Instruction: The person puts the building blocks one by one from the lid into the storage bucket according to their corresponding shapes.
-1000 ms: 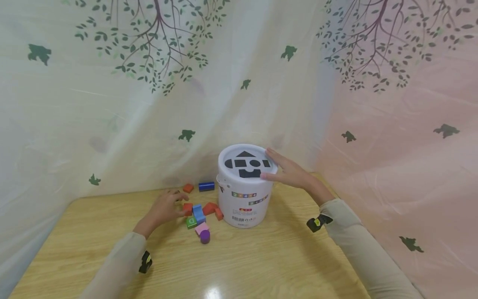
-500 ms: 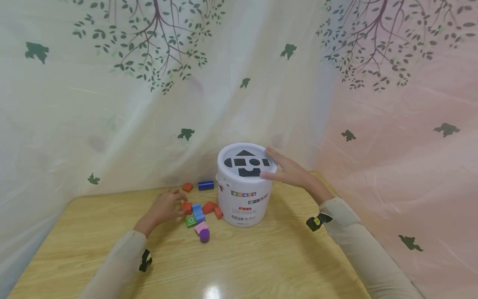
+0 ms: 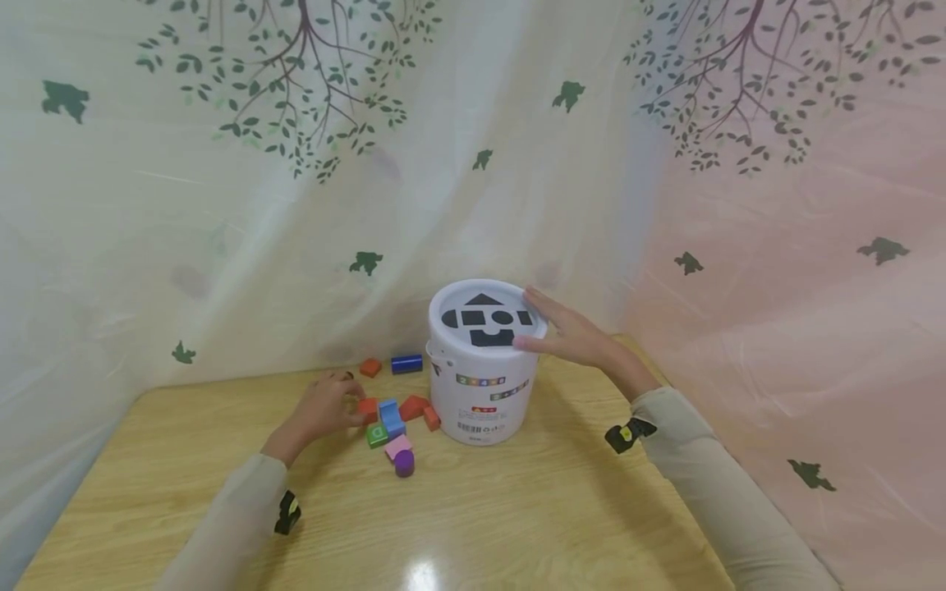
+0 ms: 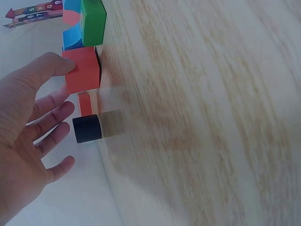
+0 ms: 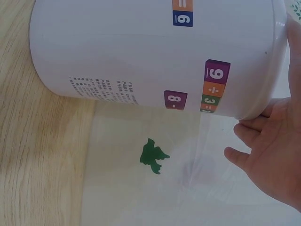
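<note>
Standing on a pale wood table [image 3: 502, 517], a white bucket [image 3: 480, 402] wears a lid [image 3: 489, 326]. A shiny spot [image 3: 422, 574] glows on the table's front part. Behind hangs a pale cloth [image 3: 443, 205] with tree branches [image 3: 304, 20] and green shapes [image 3: 569, 95], and it looks pink on the right. The right hand [image 3: 567, 335] touches the lid's rim, thumb and fingers spread wide. Left of the bucket, the left hand [image 3: 322, 406] pinches a red block [image 3: 368, 410] between thumb and pointer finger, with its other fingers a little bent and apart. Close by lie a blue block [image 3: 392, 417], a green block [image 3: 377, 435], a pink block [image 3: 397, 446] and a purple block [image 3: 404, 464]. Only the head view shows the lid's black shapes [image 3: 473, 318]. The left wrist view shows the thumb on the red block up close. The right wrist view shows a clear number 8 [image 5: 175, 100] on the bucket's side
</note>
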`<control>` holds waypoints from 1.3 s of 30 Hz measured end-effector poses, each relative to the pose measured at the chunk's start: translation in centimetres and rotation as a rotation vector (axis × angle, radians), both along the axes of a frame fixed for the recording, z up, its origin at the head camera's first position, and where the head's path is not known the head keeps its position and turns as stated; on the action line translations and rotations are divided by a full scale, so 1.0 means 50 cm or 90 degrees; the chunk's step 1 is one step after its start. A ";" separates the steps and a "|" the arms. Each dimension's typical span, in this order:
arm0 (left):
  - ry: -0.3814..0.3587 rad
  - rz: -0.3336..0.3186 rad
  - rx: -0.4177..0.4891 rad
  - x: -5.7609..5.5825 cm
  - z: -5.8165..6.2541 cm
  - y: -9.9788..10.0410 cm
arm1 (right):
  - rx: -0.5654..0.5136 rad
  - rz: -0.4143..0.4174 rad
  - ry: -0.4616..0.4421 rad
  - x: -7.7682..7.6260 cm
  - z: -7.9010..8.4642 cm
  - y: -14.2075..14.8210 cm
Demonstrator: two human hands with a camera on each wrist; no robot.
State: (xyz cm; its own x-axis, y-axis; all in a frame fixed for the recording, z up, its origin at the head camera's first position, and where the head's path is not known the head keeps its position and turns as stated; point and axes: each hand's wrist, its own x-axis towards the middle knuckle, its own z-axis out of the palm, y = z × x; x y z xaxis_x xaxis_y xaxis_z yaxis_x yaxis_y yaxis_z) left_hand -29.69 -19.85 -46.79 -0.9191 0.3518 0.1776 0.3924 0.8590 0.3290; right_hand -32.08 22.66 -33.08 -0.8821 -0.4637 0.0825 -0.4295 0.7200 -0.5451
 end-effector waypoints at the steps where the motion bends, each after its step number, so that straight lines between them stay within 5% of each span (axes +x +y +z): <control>1: -0.002 0.002 0.002 0.000 0.000 -0.002 | 0.000 0.001 0.001 0.000 0.000 0.000; 8: -0.013 0.005 0.036 0.002 0.005 -0.009 | -0.004 0.001 -0.002 -0.001 -0.002 0.000; 17: -0.019 -0.013 0.076 0.006 0.043 -0.013 | -0.001 -0.003 0.003 -0.001 -0.004 0.001; 24: -0.015 -0.077 0.113 0.001 0.084 -0.015 | 0.002 -0.002 0.003 -0.002 -0.003 0.001; 33: -0.065 -0.063 0.131 0.001 0.154 -0.008 | -0.003 0.005 0.012 -0.004 -0.003 0.001; 39: -0.042 -0.084 0.140 0.005 0.201 0.014 | 0.002 0.007 0.016 -0.006 -0.006 0.003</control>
